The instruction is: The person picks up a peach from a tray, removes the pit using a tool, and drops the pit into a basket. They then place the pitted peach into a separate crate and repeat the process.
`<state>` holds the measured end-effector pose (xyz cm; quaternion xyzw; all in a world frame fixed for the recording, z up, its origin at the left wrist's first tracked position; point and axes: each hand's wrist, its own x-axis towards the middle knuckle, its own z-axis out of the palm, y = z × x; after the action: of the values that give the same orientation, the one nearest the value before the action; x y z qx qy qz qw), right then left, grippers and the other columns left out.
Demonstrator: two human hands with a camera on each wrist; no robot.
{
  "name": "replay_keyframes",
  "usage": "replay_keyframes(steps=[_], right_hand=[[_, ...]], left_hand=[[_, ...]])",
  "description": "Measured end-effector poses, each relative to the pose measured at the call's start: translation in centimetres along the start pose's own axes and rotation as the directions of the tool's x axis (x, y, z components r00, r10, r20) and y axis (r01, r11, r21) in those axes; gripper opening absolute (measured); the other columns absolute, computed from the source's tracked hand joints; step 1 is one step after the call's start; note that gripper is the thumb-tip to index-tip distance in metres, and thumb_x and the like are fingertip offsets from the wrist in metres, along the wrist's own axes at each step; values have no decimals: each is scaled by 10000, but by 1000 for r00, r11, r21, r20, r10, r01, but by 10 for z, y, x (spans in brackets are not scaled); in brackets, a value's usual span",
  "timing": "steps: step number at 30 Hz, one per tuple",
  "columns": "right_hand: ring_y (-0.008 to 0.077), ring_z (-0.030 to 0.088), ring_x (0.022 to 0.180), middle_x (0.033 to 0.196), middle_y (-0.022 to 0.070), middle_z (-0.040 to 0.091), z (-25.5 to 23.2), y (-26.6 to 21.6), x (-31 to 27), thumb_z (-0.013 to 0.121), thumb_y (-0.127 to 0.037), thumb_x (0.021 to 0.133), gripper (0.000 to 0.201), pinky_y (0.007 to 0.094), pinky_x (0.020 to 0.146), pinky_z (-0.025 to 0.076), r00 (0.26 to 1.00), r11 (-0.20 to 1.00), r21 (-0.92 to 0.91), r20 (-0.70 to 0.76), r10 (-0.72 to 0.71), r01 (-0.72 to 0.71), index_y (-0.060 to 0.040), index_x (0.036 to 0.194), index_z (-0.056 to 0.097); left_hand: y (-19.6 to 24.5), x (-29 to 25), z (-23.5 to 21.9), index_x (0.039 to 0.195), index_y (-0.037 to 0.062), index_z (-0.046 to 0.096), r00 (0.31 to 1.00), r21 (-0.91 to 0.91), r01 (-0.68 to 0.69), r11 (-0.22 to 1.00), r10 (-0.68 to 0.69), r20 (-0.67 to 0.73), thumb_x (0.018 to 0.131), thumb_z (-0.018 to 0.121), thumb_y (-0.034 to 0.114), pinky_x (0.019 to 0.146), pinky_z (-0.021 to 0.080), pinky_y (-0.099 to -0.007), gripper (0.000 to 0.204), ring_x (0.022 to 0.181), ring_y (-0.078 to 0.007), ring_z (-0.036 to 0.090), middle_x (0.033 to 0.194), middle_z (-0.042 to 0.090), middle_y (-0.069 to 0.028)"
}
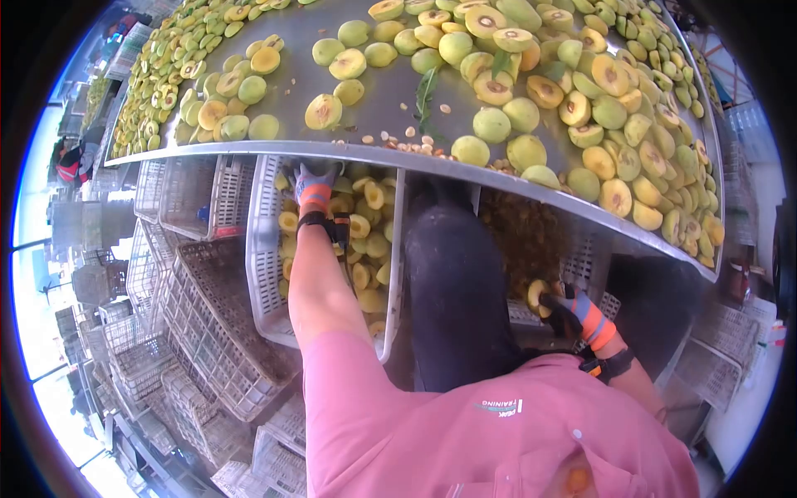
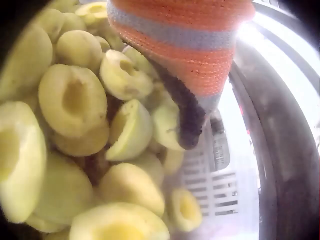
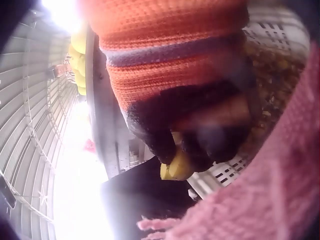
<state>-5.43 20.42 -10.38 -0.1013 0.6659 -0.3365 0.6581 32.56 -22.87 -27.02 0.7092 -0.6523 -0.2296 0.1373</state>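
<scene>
The gloved left hand [image 1: 316, 187] is over the left part of a white crate [image 1: 267, 286] filled with halved yellow-green fruit [image 1: 359, 275], just below the metal table's edge. In the left wrist view its orange cuff and a dark glove part [image 2: 189, 107] show beside the fruit halves [image 2: 73, 100]; its fingertips are hidden. The gloved right hand [image 1: 579, 317] pinches a piece of yellow fruit [image 1: 538, 297] beside a crate of brown bits [image 1: 523, 241]. Seen from the right wrist, dark fingers [image 3: 162, 145] curl round the yellow fruit [image 3: 177, 167].
A metal table [image 1: 282, 91] bears many fruit halves [image 1: 614, 149], some pits [image 1: 415, 143] and a green leaf [image 1: 426, 98]. Grey crates [image 1: 220, 324] are stacked at the left. The person's dark-clad leg [image 1: 457, 290] is between the two crates. Another person [image 1: 70, 162] is at the far left.
</scene>
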Motion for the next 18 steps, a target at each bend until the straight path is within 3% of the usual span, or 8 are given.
replay_keyframes(steps=[5,9,11,12,13,15,17,18], right_hand=[[81,590,746,850,-7,652,16,-25,-19,752,-246,854,329,237,642,453,997,1000,-25,71,-5,6,-45,1096,656],[73,579,729,817,-5,643,3,5,-6,722,-294,872,301,234,635,434,983,989,-61,136,-123,132,-45,1038,679],[68,574,733,803,-4,636,-3,8,-9,702,-326,884,301,233,634,427,968,971,-71,124,-218,228,-50,1001,685],[64,549,637,758,-8,617,5,-30,-40,693,-370,882,332,228,557,405,993,963,-244,72,-97,112,-53,980,676],[63,537,604,742,-10,613,4,-36,-43,695,-374,880,333,226,528,394,990,966,-219,68,-126,138,-56,977,674],[61,515,536,711,-15,604,-1,-38,-51,698,-380,875,333,221,469,372,985,970,-168,54,-167,173,-62,970,669],[62,462,428,703,-15,613,16,-47,-63,708,-405,865,368,218,378,316,895,898,35,82,-439,438,-66,1004,669],[66,492,474,739,-10,625,17,-58,-71,705,-400,871,369,219,417,357,905,911,-37,140,-402,411,-68,1028,669]], left_hand=[[-11,-76,18,1372,80,526,878,11,-479,878,479,23,747,753,436,1139,285,-466,754,1383,-339,373,1418,496,-188],[-8,-155,17,1267,0,594,937,48,-314,948,318,-144,814,737,277,1023,434,-388,550,1193,-334,559,1273,610,-191],[7,-195,-16,1216,-27,620,992,-469,-127,874,111,-63,868,692,232,927,483,-340,439,1057,-275,622,1152,666,-159],[26,-215,-40,1191,-40,633,999,-680,-14,733,36,18,895,669,209,879,508,-316,388,990,-246,653,1092,694,-143],[56,-239,-66,1122,-38,666,992,-760,-32,650,-70,-101,959,586,147,723,507,-233,259,810,-132,643,959,712,-83],[100,-280,-107,1118,-25,664,967,-841,-119,528,-131,-219,983,548,149,671,485,-218,248,777,-95,620,951,707,-71],[170,-334,-140,1115,-4,656,968,-836,-216,505,-2,-252,981,525,76,696,458,-202,204,781,-59,557,944,672,-47],[201,-359,-145,1125,1,641,977,-879,-214,427,103,-187,996,497,89,702,453,-201,213,800,-65,555,992,657,-43]])
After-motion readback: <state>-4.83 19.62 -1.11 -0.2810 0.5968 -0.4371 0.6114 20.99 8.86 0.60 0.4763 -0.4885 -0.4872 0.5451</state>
